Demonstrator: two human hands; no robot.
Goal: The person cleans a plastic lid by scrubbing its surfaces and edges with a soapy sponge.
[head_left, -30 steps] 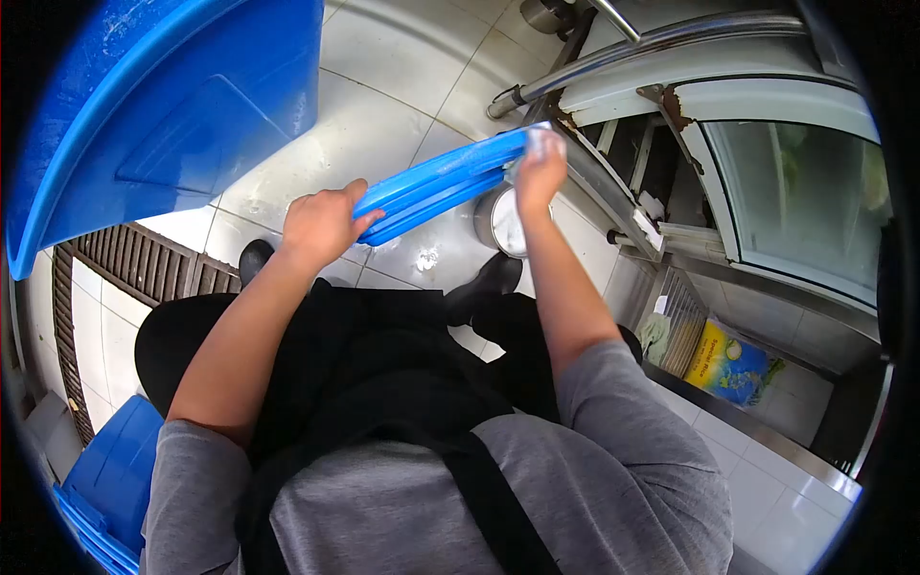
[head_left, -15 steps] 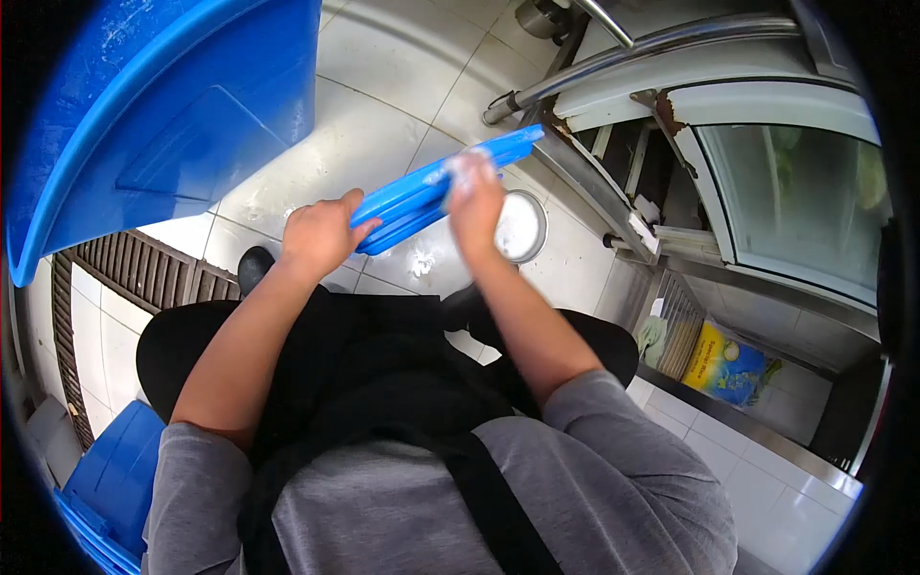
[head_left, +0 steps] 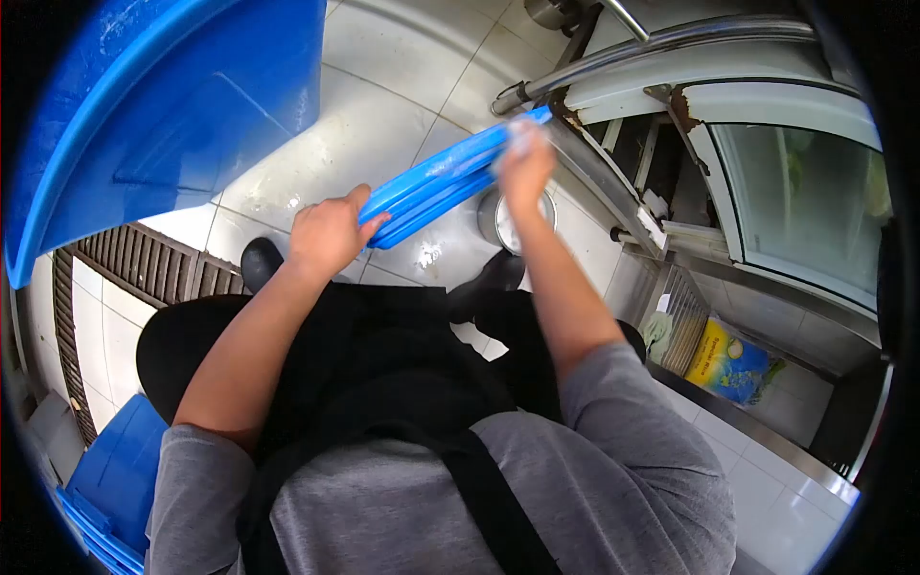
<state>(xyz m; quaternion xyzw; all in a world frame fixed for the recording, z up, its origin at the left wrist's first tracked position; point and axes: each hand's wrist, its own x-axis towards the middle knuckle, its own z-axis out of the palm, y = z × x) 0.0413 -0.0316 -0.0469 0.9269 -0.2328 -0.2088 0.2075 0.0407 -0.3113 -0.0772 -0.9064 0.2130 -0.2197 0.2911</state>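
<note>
Floor: pale square tiles (head_left: pixel 379 110), wet and shiny in patches, with a slatted brown drain grate (head_left: pixel 144 265) running along the left.
Right side: a curved metal rail (head_left: pixel 671 46) above a rust-marked white frame with a glass pane (head_left: pixel 800 192); below, a yellow-and-blue printed bag (head_left: pixel 730 362) lies on a low shelf.
Large blue tub (head_left: pixel 206 134): at upper left, its inside out of view.
Round bucket (head_left: pixel 490 228): on the tiles behind the right wrist, holding something white.
Lower-left corner: a blue plastic container (head_left: pixel 123 450).
Ridged blue plastic piece (head_left: pixel 436 182): held in the air above the floor, slanting up to the right.
Left hand (head_left: pixel 328 233): gripping its near end, thumb on top.
Right hand (head_left: pixel 527 172): blurred, closed around a white wad (head_left: pixel 520 139) against the far end.
Since half a second ago: the right hand has slid outward from mid-length, now partly covering the bucket; the left hand keeps its hold.
</note>
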